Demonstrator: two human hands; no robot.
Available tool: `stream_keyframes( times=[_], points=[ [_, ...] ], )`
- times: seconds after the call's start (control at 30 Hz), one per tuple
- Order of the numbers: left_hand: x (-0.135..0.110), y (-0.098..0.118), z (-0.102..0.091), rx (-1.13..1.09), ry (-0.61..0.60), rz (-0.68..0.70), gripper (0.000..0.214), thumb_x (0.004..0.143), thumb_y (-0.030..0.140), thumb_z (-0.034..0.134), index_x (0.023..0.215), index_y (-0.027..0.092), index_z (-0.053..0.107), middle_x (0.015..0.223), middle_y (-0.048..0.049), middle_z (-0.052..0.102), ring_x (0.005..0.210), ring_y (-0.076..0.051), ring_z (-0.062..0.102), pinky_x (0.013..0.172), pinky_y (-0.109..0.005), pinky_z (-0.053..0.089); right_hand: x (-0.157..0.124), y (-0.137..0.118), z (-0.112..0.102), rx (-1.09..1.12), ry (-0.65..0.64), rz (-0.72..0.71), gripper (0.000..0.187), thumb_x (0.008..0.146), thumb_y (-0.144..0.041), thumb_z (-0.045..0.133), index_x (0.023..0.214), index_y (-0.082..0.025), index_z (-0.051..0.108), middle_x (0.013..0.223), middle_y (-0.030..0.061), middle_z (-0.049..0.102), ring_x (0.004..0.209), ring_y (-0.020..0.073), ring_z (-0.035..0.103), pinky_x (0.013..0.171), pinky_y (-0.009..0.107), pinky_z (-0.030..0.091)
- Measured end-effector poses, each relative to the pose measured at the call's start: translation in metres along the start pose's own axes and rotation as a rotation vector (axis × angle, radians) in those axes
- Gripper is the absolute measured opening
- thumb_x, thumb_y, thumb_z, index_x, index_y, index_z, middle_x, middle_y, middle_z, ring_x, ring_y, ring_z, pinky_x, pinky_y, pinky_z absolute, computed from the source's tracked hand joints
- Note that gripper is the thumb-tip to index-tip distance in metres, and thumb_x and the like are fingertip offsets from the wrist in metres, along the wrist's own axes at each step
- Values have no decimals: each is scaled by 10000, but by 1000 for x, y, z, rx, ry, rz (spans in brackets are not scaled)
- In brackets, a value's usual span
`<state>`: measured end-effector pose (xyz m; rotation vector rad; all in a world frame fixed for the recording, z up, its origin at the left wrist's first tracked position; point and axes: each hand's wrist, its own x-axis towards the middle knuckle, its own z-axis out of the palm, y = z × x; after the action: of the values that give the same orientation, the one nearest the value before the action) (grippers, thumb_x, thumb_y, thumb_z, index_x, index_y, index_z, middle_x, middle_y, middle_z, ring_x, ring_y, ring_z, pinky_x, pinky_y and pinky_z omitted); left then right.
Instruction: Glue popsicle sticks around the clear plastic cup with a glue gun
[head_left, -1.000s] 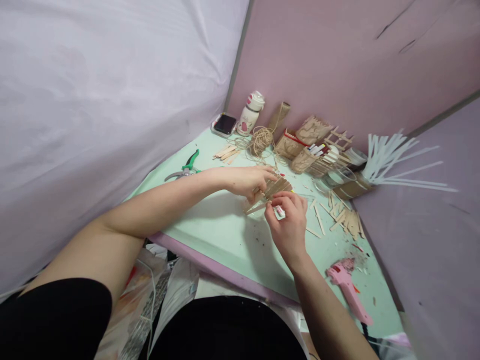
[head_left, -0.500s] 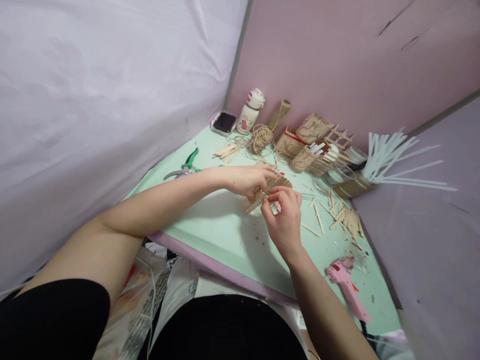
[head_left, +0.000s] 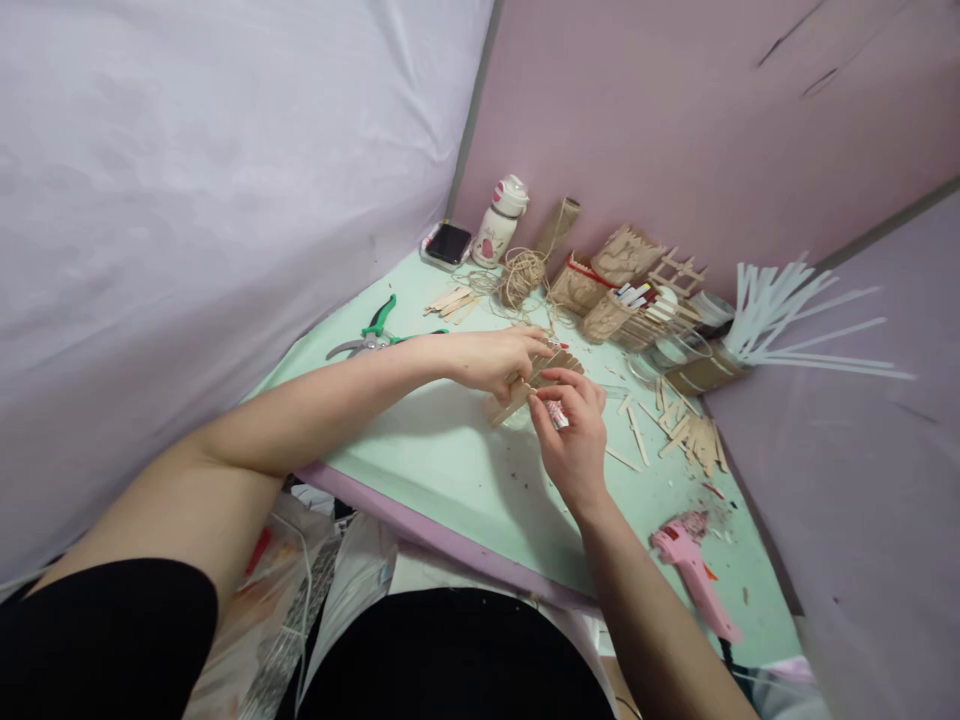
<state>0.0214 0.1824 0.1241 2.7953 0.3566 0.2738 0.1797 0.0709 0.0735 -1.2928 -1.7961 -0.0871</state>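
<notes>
A craft-stick piece (head_left: 564, 361), made of pale wooden sticks laid side by side, is tilted between my hands above the table. My left hand (head_left: 501, 362) is closed on its left side, the index finger bent down onto the sticks. From the near right, my right hand (head_left: 576, 440) pinches at the piece's edge with thumb and fingertips. Whether a separate small stick is in that pinch is hidden. Something clear shows beneath the piece, and a small red-and-white patterned item (head_left: 556, 414) is partly covered by my right hand.
Green-handled pruning shears (head_left: 371, 338) lie left. Behind are a phone (head_left: 450, 243), a white bottle (head_left: 499, 225), twine (head_left: 523, 277) and craft-stick holders (head_left: 606, 316). Right are loose sticks (head_left: 697, 440), a holder of white glue sticks (head_left: 780, 310) and a pink glue gun (head_left: 694, 575).
My right hand has shifted slightly to the right, its fingertips still at the edge of the craft-stick piece. My left hand stays nearly in place.
</notes>
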Motion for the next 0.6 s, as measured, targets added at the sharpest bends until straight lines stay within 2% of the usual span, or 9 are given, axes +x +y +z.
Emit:
stream_keyframes(
  times=[0.33,0.6],
  points=[
    [0,3,-1,14,-34,-17,14,724,135,741,732,127,749,1452,-152,482,1411,-323,307,1153,-431,275,-3,2,2,-56,60,-37,72,892,-238,608,824,-223,629,1081,78,621,1049,236,529,938,446,402],
    [-2,0,1,-17,-22,-25,13,719,146,733,731,141,730,1478,-126,453,1429,-322,271,1153,-451,270,-5,1,3,-69,96,-33,68,891,-240,614,834,-241,652,1067,66,615,1028,236,524,927,441,413]
  ],
)
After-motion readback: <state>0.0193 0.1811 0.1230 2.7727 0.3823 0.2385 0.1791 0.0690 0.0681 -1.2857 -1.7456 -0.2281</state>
